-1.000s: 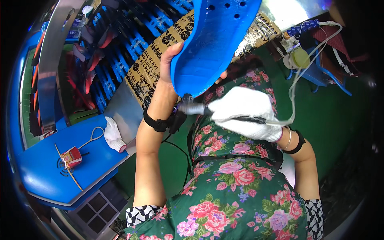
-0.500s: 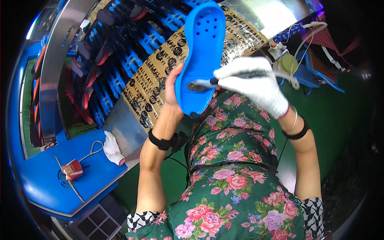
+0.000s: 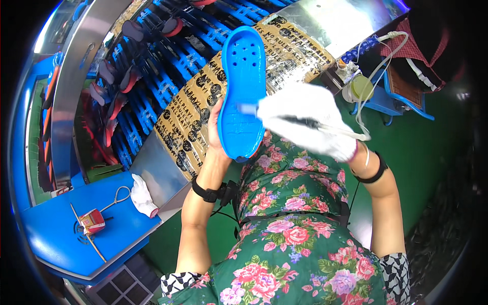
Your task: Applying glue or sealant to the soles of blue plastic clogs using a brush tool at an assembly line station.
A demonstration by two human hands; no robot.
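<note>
A blue shoe sole [image 3: 239,84], with several round holes near its far end, is tilted up in front of me. My bare left hand [image 3: 214,129] grips it from below and along its left edge, with most of the fingers hidden underneath. My right hand [image 3: 307,117], in a white knit glove, is closed around a brush [image 3: 248,108]. The brush's blurred tip lies over the middle of the sole, towards the heel end. From the brush a pale flexible tube [image 3: 351,133] trails off to the right. The heel surface looks wet and glossy.
Beyond the sole runs a conveyor of blue slats [image 3: 162,81] carrying dark red shoe parts, its edge covered with printed cardboard [image 3: 175,129]. On a blue table [image 3: 46,223] lie a white glove [image 3: 142,197], a red box [image 3: 92,221] and a thin stick. Right, a yellow-green round container [image 3: 362,87].
The brush has gone from the heel up to the sole's middle. The sole has come nearer and shifted slightly left, and my right hand has turned with the brush.
</note>
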